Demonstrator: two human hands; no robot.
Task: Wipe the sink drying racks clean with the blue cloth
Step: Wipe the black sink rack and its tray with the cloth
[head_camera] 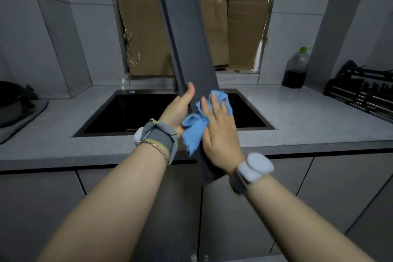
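A long dark grey rack panel stands tilted over the sink, running from the top of the view down past the counter edge. My left hand grips its left edge, thumb on the front face. My right hand presses the blue cloth flat against the panel's front, fingers straight and spread. The cloth bunches out to the left and above my fingers. The panel's lower end is partly hidden behind my right hand.
A black sink is set in the grey counter. A black wire drying rack lies at the right, beside a dark bottle. A dark pot sits at the left. Cardboard covers the window.
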